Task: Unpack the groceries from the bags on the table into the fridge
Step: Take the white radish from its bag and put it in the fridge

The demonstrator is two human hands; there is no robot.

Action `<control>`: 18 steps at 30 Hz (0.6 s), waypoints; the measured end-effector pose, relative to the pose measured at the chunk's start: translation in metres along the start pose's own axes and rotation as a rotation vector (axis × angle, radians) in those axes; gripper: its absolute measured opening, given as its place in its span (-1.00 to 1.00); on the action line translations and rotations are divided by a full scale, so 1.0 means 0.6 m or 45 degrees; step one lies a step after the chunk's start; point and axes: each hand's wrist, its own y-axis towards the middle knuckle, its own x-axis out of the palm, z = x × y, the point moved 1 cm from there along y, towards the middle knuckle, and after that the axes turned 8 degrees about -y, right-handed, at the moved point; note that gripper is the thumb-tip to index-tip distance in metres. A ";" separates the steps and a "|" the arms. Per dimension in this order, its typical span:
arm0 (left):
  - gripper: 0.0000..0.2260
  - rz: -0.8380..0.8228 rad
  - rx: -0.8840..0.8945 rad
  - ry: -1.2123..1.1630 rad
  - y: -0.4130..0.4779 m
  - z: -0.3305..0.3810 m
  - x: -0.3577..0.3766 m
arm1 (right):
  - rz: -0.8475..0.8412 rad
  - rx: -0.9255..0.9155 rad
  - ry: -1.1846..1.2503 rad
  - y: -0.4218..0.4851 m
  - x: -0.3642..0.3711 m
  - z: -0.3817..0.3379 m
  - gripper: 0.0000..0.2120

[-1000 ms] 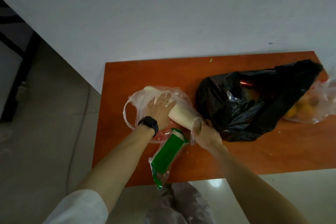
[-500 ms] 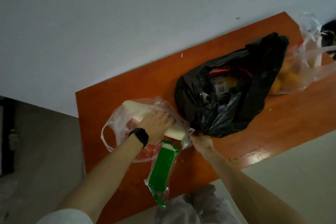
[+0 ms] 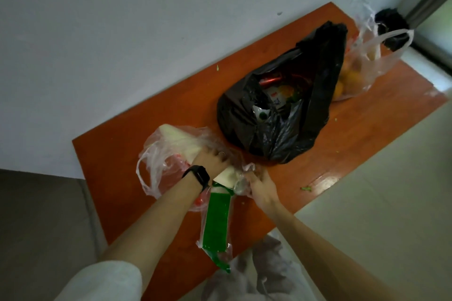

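Note:
A long pale vegetable [image 3: 176, 139] lies inside a clear plastic bag [image 3: 156, 156] on the orange table [image 3: 122, 154]. My left hand [image 3: 212, 161], with a black watch on the wrist, is closed over the vegetable's middle. At the bag's near end my right hand [image 3: 258, 182] pinches the crumpled plastic. A green packet in clear wrap [image 3: 218, 222] hangs over the table's front edge below both hands. Something red shows in the bag under my left wrist.
An open black bag [image 3: 281, 115] with packets and a red item inside sits to the right. Behind it a clear bag of orange fruit [image 3: 362, 66] lies near the table's far right corner. A white wall runs along the back edge.
My view has tilted further, so the table slants more. My left hand has closed tighter on the vegetable and my right hand has gathered the bag's plastic.

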 end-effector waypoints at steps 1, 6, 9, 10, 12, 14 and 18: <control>-0.44 0.032 0.006 0.007 -0.002 -0.001 0.001 | -0.003 -0.070 -0.095 -0.008 0.003 -0.006 -0.43; -0.50 0.117 0.030 0.059 -0.021 0.005 0.021 | 0.035 -0.209 -0.622 -0.006 0.014 -0.007 -0.83; -0.47 0.102 0.018 0.067 -0.019 0.014 0.036 | 0.004 -0.032 -0.325 -0.006 0.005 0.011 -0.91; -0.47 0.099 0.022 0.054 -0.017 0.016 0.035 | 0.003 0.012 -0.200 -0.007 0.001 0.018 -0.91; -0.52 0.129 0.053 0.035 -0.007 0.018 0.027 | 0.042 0.043 -0.200 -0.004 -0.005 0.028 -0.90; -0.55 0.166 0.099 0.027 -0.002 0.020 0.015 | 0.052 0.052 -0.347 -0.001 -0.007 0.026 -0.90; -0.52 0.075 0.193 0.025 -0.010 0.004 -0.004 | 0.011 -0.102 -0.600 0.005 -0.006 0.014 -0.73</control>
